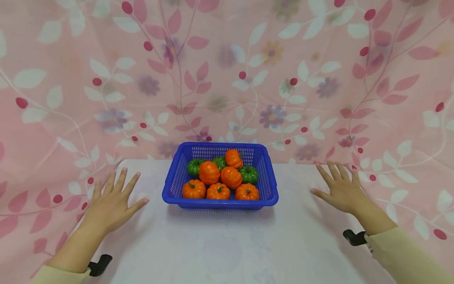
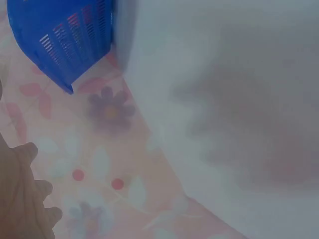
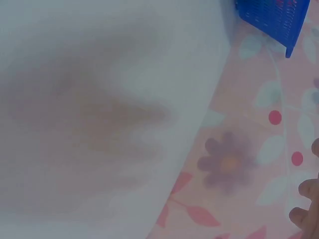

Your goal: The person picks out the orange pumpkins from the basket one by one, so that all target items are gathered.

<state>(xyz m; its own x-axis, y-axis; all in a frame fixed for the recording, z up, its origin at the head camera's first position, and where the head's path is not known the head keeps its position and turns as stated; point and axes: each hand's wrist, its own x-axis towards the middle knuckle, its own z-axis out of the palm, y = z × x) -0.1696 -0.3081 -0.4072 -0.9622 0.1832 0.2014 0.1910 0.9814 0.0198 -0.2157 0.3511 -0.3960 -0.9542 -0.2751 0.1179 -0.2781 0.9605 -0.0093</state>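
Note:
A blue plastic basket (image 1: 220,204) stands toward the back of the white table, holding several small orange pumpkins (image 1: 231,177) and a few green ones (image 1: 249,174). To its left, my left hand (image 1: 111,207) is held with fingers spread and holds nothing. My right hand (image 1: 342,191) is spread likewise, to the right of the basket and touching nothing that I can see. Each wrist view catches a corner of the basket, with some fingertips of the left hand (image 2: 20,189) and of the right hand (image 3: 309,199) at the edge.
A white cloth-like surface covers the table (image 1: 220,248). Behind and beside it hangs a pink curtain (image 1: 220,79) with leaves and flowers. A black strap piece (image 1: 100,265) sits at the left wrist, another black piece (image 1: 354,238) at the right. Soft hand shadows fall on the table.

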